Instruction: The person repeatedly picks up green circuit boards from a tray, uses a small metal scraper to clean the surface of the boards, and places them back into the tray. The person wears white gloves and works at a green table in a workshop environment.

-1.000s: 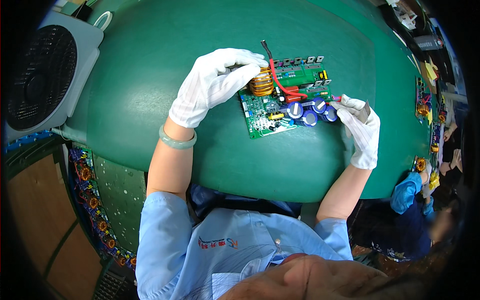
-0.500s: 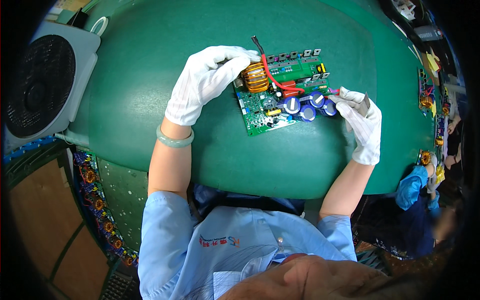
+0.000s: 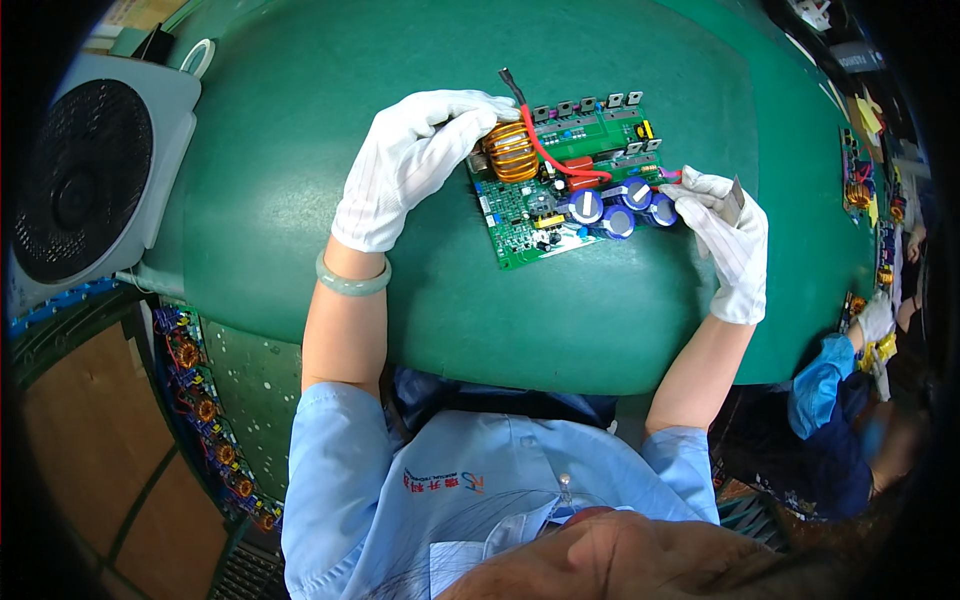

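Observation:
A green circuit board [image 3: 522, 236] lies tilted on the green tabletop. It carries a copper-wound coil [image 3: 511, 153], several blue capacitors [image 3: 617, 223] and a thick red wire [image 3: 543, 150] with a black end. In a white glove, my left hand [image 3: 410, 165] is closed on the board's upper left edge by the coil; its fingertips are partly hidden. My gloved right hand [image 3: 728, 240] is closed at the board's right side, beside the capacitors and a short pink wire [image 3: 668, 178]. From that hand sticks a flat grey metal tool [image 3: 735, 200]; its working end is hidden.
A grey fan [image 3: 90, 170] stands at the left. Below it, several similar boards [image 3: 205, 410] line a rack. Along the right edge are more boards [image 3: 857, 180] and a co-worker's gloved hand [image 3: 876, 315] with a blue sleeve [image 3: 823, 385].
Both my hands keep their places on the board and tool, with only a slight shift in the view. At the right, the co-worker's gloved hand and sleeve have moved a little.

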{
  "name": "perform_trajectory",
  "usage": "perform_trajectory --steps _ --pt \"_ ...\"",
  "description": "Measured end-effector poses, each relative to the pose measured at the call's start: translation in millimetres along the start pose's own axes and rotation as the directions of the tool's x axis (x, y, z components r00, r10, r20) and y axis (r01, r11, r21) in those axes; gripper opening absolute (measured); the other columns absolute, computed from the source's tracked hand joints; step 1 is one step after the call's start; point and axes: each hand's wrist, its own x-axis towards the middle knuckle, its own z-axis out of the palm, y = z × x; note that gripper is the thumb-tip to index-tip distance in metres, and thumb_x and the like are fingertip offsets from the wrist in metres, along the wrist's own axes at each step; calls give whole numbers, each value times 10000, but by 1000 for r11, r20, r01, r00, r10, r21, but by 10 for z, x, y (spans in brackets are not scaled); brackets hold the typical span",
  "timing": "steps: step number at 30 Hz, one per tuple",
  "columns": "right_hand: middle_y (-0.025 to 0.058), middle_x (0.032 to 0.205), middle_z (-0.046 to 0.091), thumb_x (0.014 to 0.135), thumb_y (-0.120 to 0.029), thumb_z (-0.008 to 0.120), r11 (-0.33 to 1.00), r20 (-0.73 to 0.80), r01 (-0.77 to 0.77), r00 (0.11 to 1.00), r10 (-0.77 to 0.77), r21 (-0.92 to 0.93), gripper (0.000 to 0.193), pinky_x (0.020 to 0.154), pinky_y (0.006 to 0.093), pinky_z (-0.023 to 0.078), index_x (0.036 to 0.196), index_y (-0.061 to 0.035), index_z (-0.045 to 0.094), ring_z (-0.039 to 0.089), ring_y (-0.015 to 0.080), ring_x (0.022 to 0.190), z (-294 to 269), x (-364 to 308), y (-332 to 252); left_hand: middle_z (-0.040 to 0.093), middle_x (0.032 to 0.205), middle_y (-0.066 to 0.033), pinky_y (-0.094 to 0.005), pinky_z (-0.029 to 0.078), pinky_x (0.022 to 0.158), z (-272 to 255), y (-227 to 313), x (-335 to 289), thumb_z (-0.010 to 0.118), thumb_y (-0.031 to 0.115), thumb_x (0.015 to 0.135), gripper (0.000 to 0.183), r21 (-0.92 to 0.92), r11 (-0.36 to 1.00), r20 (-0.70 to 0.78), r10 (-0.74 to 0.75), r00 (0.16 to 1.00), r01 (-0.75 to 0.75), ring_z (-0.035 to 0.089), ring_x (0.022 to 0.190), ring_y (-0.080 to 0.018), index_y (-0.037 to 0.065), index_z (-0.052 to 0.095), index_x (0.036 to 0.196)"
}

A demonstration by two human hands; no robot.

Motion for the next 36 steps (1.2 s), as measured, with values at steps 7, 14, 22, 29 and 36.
perform_trajectory --steps 7,14,22,29,36 --pt "107 1011 736 819 -87 780 999 -28 31 999 -31 -8 310 537 174 400 1093 16 677 584 42 699 -24 50 103 714 966 -117 -349 525 813 54 -28 116 706 84 838 138 341 851 44 409 911 -399 663 899 -260 33 710 967" --pt "69 889 747 838 -123 764 990 -35 109 994 -106 93 264 422 173 299 1058 9 703 484 8 534 -3 82 160 585 1286 -185 -430 428 1014 293 137 33 775 52 712 431 419 812 267 317 910 -406 565 1169 -368 111 679 1128" --pt "65 865 732 891 -154 692 959 -348 205 929 -128 197 294 451 185 276 1149 -16 687 367 23 487 -68 132 81 610 1207 -155 -393 490 942 371 168 47 781 -22 637 456 424 853 236 219 947 -303 602 1096 -331 102 677 1064" --pt "57 968 699 976 -300 591 870 -405 262 911 -79 418 342 455 180 265 1181 -40 673 354 44 532 -145 211 142 647 1069 -94 -344 515 891 286 175 7 753 -32 672 397 141 988 141 44 989 -64 633 994 -243 43 631 1042" --pt "8 768 610 980 -318 572 851 -137 118 989 -54 512 363 437 194 236 1171 -25 669 357 35 508 93 128 178 630 1225 -149 -475 579 829 347 66 -211 417 298 1024 395 -763 384 269 -542 796 520 657 1038 -292 32 547 1285"
